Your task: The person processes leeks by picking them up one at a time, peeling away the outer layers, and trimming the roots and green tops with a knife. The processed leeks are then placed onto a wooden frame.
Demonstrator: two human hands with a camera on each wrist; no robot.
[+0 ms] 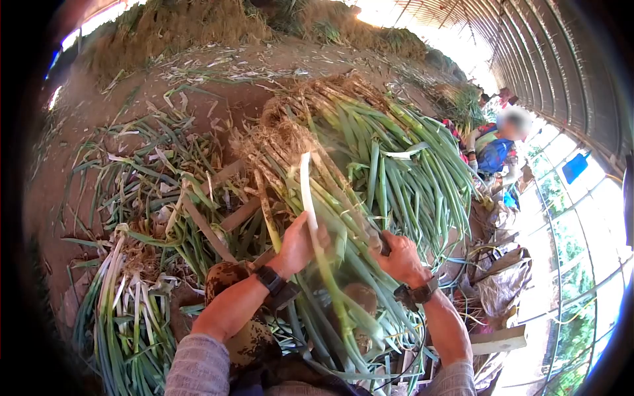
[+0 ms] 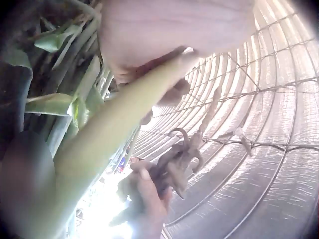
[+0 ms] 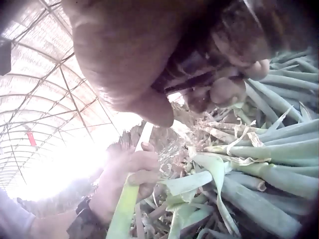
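Note:
In the head view my left hand (image 1: 297,248) grips a long green onion (image 1: 306,183) around its pale stem. Its clean white end points up and away, and its green leaves trail down toward my lap. To the right, my right hand (image 1: 401,259) holds a dark tool (image 1: 382,245), whose kind I cannot tell. Brown, dry curled strips (image 2: 182,162) show at the right hand in the left wrist view. Under both hands lie unpeeled green onions (image 1: 284,158) with brown roots.
A large heap of green onions (image 1: 416,165) lies ahead to the right. White-stemmed onions (image 1: 132,310) sit at lower left, beside scattered leaf trimmings (image 1: 145,171). Another person (image 1: 498,148) sits at far right, near the tunnel's ribbed wall (image 1: 568,72).

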